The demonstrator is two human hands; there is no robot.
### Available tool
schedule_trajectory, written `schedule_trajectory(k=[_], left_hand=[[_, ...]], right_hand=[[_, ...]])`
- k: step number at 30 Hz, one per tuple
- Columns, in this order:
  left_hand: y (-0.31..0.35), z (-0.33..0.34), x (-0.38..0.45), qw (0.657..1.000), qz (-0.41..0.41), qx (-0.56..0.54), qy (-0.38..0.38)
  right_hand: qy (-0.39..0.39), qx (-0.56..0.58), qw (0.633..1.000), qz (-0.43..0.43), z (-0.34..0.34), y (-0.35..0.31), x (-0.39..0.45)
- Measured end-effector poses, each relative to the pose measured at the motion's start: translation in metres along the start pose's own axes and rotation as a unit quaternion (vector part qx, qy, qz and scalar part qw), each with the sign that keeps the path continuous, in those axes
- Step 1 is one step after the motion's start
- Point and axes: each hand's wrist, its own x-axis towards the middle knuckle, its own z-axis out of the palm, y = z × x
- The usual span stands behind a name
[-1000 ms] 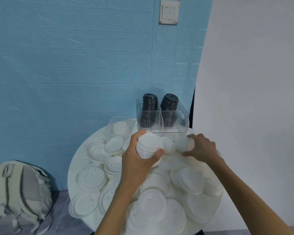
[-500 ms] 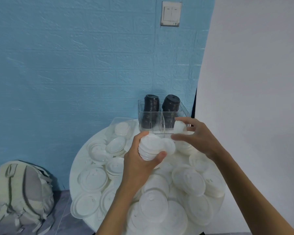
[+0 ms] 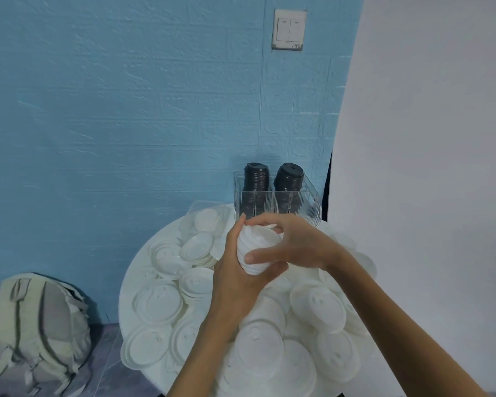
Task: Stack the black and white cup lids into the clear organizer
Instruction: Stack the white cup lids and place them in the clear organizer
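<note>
Both hands meet over the round white surface [image 3: 132, 285], just in front of the clear organizer [image 3: 309, 204]. The left hand [image 3: 235, 279] grips a short stack of white lids [image 3: 257, 249] from below and the left side, thumb curled under the stack's near edge, fingers wrapped round the far side. The right hand [image 3: 298, 245] comes in from the right and closes over the same stack — its fingers arch across the top rim, its thumb presses along the near side. So the stack is held off the surface, clasped between the two hands, tilted with its top facing the onlooker's side.

The organizer stands at the far edge of the surface, against the blue wall [image 3: 126, 110]. Two columns of black lids [image 3: 257, 179] rise out of its rear compartments, side by side, taller than the ribbed walls. What its front compartments hold cannot be told; the hands cover them.

Loose white lids [image 3: 159, 303] lie all over the surface — singly and in low overlapping piles, on both sides of the arms and beneath them.

On the floor to the left, a pale backpack [image 3: 38, 325] slumps near the wall. A light switch [image 3: 289, 29] sits high on the wall.
</note>
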Motion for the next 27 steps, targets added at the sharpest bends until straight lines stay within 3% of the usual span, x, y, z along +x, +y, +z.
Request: schedule_trajectory(k=[16,23,27], left_hand=[[-0.007,0.000,-0.008,0.999,-0.008,0.014,0.036],[0.000,-0.002,-0.004,0.999,0.001,0.000,0.037],[0.000,-0.005,-0.003,0.999,0.006,-0.001,0.034]], right_hand=[[-0.013,0.001,1.000,0.023,0.012,0.011,0.000],[-0.008,0.128,0.992,0.007,0.004,0.021,-0.006],[-0.001,0.097,0.995,0.000,-0.010,0.025,-0.009]])
